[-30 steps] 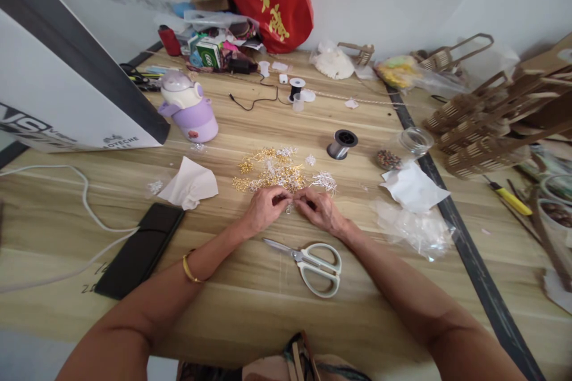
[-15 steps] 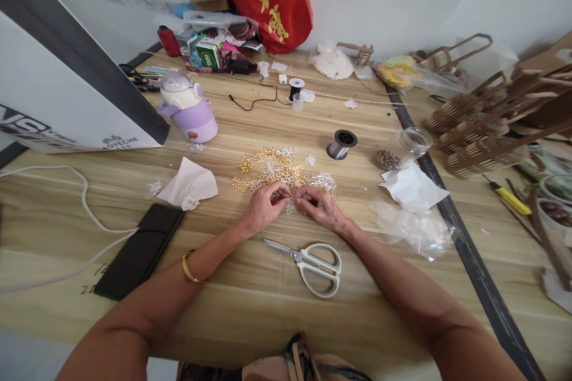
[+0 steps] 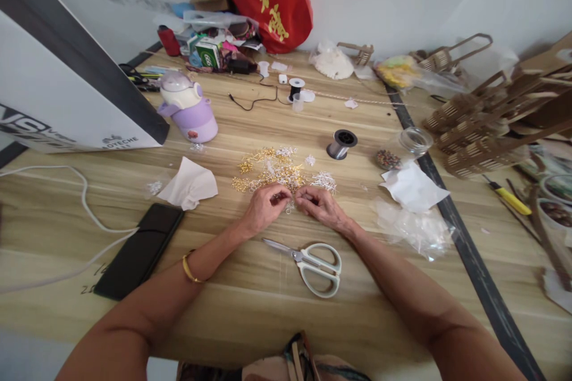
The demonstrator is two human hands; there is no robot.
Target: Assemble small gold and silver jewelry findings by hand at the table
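My left hand (image 3: 267, 205) and my right hand (image 3: 320, 205) meet at the near edge of a pile of gold and silver jewellery findings (image 3: 279, 169). Both are closed in a pinch, thumbs against forefingers, their tips almost touching. Whatever lies between the fingertips is too small to make out. Just below them shows a small silver ring (image 3: 288, 211). Beside my right hand are thin silver pins (image 3: 324, 181). Scissors with pale handles (image 3: 308, 262) lie nearer me, between my forearms, blades pointing left.
A wire spool (image 3: 342, 144) stands behind the pile. To the right are a tipped glass jar (image 3: 413, 143), white paper (image 3: 413, 186) and clear plastic bags (image 3: 417, 229). On the left are a black phone (image 3: 138, 250), crumpled tissue (image 3: 188, 184) and a purple bottle (image 3: 190, 110).
My fingertips have drawn very slightly apart. Both arms and the things on the table stay where they were.
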